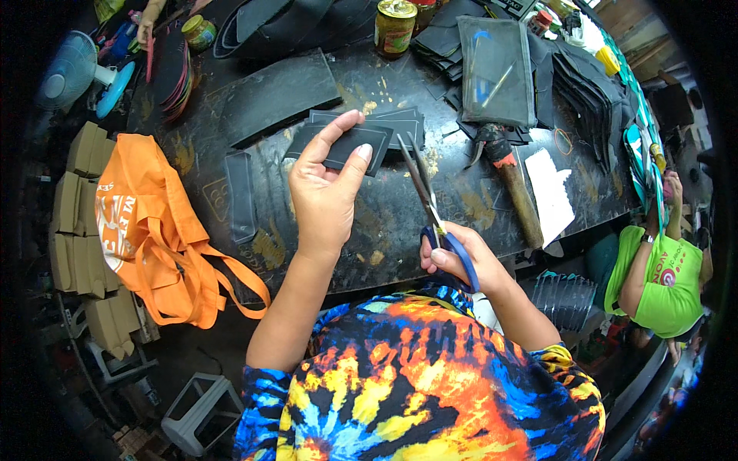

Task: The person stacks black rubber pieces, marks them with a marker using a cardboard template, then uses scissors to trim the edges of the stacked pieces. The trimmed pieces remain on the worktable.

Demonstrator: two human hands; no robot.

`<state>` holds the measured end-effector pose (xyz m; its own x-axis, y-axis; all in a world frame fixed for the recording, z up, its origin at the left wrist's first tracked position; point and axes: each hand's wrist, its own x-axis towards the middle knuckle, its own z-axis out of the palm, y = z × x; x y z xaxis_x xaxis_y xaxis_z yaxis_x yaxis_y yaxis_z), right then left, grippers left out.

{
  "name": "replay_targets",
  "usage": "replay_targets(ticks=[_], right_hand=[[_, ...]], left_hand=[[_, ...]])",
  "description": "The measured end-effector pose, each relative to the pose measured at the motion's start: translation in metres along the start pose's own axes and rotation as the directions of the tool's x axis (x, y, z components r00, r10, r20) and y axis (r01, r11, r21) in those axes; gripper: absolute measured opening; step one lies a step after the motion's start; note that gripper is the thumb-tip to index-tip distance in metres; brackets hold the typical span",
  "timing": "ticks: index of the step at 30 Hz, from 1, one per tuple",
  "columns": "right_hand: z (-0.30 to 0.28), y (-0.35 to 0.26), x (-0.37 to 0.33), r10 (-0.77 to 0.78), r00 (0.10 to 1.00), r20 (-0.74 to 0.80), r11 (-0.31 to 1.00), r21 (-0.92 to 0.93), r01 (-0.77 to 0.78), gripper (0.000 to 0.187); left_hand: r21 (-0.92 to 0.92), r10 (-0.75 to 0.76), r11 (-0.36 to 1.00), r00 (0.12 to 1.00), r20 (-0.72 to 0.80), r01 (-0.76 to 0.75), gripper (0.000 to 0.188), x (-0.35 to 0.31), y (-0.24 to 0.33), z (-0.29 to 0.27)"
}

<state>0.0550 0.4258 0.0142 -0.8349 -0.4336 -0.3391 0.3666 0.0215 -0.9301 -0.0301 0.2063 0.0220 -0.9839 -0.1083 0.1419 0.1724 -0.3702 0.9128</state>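
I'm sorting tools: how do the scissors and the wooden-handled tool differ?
The scissors are held in the right hand; the wooden-handled tool lies on the table. The scissors have blue looped handles; the wooden-handled tool has one straight brown handle. Both have their handle ends toward the person.

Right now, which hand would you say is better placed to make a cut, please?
Probably the right hand: it holds the slightly open scissors, while the left hand is occupied holding a black piece.

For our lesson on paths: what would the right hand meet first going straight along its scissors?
Led by the scissors, the right hand would probably meet the stacked black pieces; depth is unclear.
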Motion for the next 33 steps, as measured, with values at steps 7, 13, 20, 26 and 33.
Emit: replay_targets(ticks=[7,13,20,26,33], right_hand=[[0.009,-0.008,0.014,0.013,1.0,-0.021,0.998,-0.06,-0.014,0.027],[0.008,-0.011,0.013,0.03,0.999,-0.038,0.998,-0.053,-0.032,0.028],[0.01,-0.008,0.015,0.005,0.998,-0.067,0.996,-0.084,-0.011,0.027],[0.009,-0.012,0.01,0.068,0.99,-0.124,0.994,-0.071,-0.077,0.027],[0.017,-0.033,0.055,-0.334,0.871,-0.359,0.931,0.017,0.364,0.027]], left_hand=[[0.115,0.031,0.993,0.999,0.028,-0.034,0.041,-0.005,0.009,0.001],[0.135,0.037,0.99,0.998,0.044,-0.042,0.041,-0.004,0.012,0.001],[0.145,0.049,0.988,0.998,0.041,-0.054,0.041,-0.005,0.012,0.004],[0.12,0.015,0.993,0.999,0.039,-0.02,0.041,-0.005,0.011,0.001],[-0.037,-0.016,0.999,0.986,0.168,0.022,0.052,-0.035,0.004,0.018]])
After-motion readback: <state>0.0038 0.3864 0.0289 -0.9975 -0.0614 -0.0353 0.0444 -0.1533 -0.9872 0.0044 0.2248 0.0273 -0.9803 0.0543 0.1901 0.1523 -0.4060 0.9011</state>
